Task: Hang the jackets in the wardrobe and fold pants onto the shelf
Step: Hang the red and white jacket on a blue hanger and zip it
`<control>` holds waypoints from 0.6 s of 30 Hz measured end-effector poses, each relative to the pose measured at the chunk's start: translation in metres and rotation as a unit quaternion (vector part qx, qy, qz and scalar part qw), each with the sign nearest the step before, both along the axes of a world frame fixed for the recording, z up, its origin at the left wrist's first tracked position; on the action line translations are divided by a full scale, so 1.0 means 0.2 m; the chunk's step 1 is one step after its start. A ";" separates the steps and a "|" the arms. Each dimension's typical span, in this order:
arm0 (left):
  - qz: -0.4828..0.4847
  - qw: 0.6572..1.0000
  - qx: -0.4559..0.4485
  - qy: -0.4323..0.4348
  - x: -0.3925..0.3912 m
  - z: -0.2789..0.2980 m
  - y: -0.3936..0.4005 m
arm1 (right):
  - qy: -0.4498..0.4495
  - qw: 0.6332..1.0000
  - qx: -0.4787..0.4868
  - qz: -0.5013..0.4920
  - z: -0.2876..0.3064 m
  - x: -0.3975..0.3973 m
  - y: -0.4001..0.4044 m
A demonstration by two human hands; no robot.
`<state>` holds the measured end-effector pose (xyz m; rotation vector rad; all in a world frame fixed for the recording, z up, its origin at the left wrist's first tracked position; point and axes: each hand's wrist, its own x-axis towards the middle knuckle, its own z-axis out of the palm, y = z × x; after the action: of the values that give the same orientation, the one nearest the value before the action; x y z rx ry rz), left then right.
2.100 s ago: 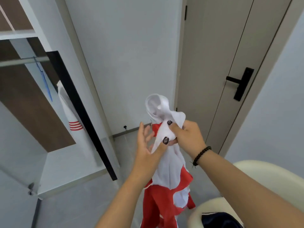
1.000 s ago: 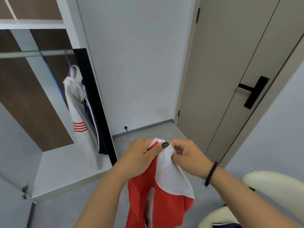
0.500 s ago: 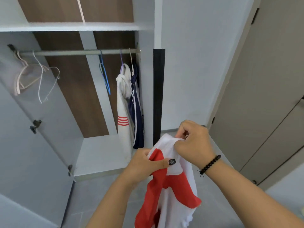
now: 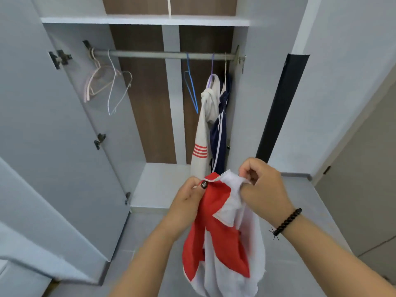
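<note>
A red and white jacket point(image 4: 220, 236) hangs from both my hands in front of the open wardrobe. My left hand point(image 4: 188, 196) pinches its red zipper edge. My right hand point(image 4: 261, 185) grips the white collar beside it. On the metal rail point(image 4: 154, 55) a white jacket with red stripes point(image 4: 202, 133) and a navy jacket point(image 4: 220, 133) hang at the right end. An empty blue hanger point(image 4: 191, 88) hangs just left of them. Several pale empty hangers point(image 4: 107, 82) hang at the rail's left end.
A white shelf point(image 4: 145, 19) runs above the rail. The wardrobe floor point(image 4: 158, 185) lies below the hanging jackets. The left door point(image 4: 53, 133) stands swung open, and the dark edge of the right door point(image 4: 278, 108) rises behind my right hand. A beige room door point(image 4: 364, 168) is at the right.
My view has turned left from the room door to face the open wardrobe. Both hands lowered the jacket and shifted their hold to its collar and zipper edge.
</note>
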<state>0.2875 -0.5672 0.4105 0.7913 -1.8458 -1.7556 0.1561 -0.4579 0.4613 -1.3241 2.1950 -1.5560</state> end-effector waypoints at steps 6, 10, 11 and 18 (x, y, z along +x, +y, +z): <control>0.017 0.997 -0.050 0.052 -0.15 0.24 -0.23 | -0.167 0.949 0.155 0.216 -0.08 -0.08 -0.21; 0.039 0.996 -0.069 0.045 -0.20 0.30 -0.41 | -0.059 0.985 0.067 0.150 -0.08 -0.12 -0.45; 0.061 0.995 -0.062 0.048 -0.19 0.30 -0.45 | -0.039 0.988 0.042 0.140 -0.07 -0.13 -0.51; 0.172 0.982 -0.012 0.079 -0.05 0.19 -0.74 | 0.007 0.985 -0.021 0.170 -0.01 -0.03 -0.93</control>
<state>0.2780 -0.7148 0.4476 0.8761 -1.5200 -1.5256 0.1494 -0.6431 0.4595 -1.6239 1.8279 -1.4695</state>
